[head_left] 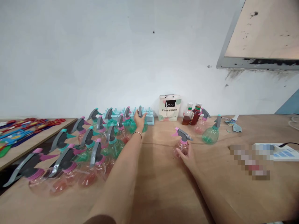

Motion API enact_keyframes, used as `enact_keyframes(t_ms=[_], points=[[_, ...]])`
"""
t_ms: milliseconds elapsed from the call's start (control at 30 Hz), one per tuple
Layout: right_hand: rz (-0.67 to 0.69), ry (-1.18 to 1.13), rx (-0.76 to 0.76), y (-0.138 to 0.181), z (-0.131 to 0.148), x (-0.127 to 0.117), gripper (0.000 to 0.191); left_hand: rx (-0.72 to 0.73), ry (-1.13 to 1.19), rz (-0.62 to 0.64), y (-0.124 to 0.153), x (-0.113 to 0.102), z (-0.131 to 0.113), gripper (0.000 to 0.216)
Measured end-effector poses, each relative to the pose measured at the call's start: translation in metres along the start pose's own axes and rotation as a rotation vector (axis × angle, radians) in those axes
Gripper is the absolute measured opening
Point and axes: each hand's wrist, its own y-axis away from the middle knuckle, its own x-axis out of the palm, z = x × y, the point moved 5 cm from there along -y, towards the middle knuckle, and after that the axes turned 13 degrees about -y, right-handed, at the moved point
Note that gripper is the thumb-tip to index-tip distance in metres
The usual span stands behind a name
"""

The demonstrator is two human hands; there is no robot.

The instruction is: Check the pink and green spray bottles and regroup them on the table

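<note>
My left hand (139,119) reaches far across the wooden table (163,186) and closes round a green spray bottle (143,123) with a grey trigger head at the back of the rows. A thin bracelet shows on that wrist. My right hand (187,155) grips a pink clear spray bottle (181,143) with a grey and pink head, standing upright at the table's middle. To the left, several pink and green spray bottles (93,146) stand in rows.
Against the wall stand a small paper bag (169,107), two brown-filled bottles (192,114), a pink spray bottle (202,123) and a green one (211,132). A power strip (280,151) lies at right. A lower side table (30,133) at left carries colourful items.
</note>
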Motion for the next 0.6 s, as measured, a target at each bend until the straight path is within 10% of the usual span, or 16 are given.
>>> enact_keyframes(t_ms=[167, 300, 600], points=[[-0.002, -0.004, 0.022, 0.001, -0.005, -0.001, 0.072, -0.067, -0.062, -0.121, 0.028, -0.017, -0.003, 0.086], [0.001, -0.004, 0.023, 0.003, -0.005, 0.002, 0.073, -0.072, 0.117, -0.202, 0.089, -0.033, -0.013, 0.056], [0.232, 0.055, -0.184, 0.027, 0.027, 0.034, 0.058, 0.232, 0.09, 0.556, 0.227, -0.035, -0.083, 0.111]])
